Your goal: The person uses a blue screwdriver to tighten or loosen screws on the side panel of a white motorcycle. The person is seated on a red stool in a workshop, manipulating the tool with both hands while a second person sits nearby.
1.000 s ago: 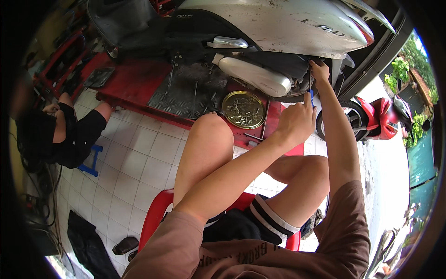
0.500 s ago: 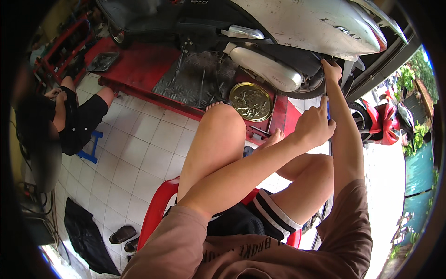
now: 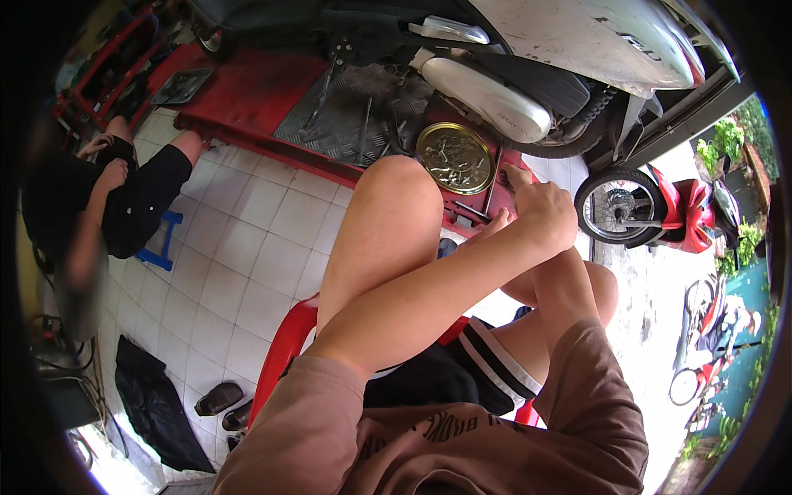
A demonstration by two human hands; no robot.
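My left hand (image 3: pixel 551 213) is closed in a fist, held in front of my right forearm (image 3: pixel 569 289). What it grips, if anything, is hidden. Behind it, my right hand (image 3: pixel 520 178) shows only a few fingers by the edge of the red platform, close to a long metal rod (image 3: pixel 493 186). Whether those fingers hold something cannot be made out. Just left of them, a round gold-rimmed tray (image 3: pixel 422 169) carries small metal parts. Above stands a scooter with a scuffed silver body panel (image 3: pixel 569 37) and a pale engine-side cover (image 3: pixel 483 92).
The red platform (image 3: pixel 247 103) bears a ribbed metal plate (image 3: pixel 318 136) and a grey tray (image 3: pixel 183 86). A seated person (image 3: pixel 82 190) is at left, by a blue stool (image 3: pixel 165 243). A red motorbike (image 3: pixel 685 210) stands at right. Brown shoes (image 3: pixel 219 399) lie on the tiles.
Both hands have come down from the scooter's rear underside toward the platform edge. The blue-handled tool in my left hand no longer shows. My view has shifted slightly.
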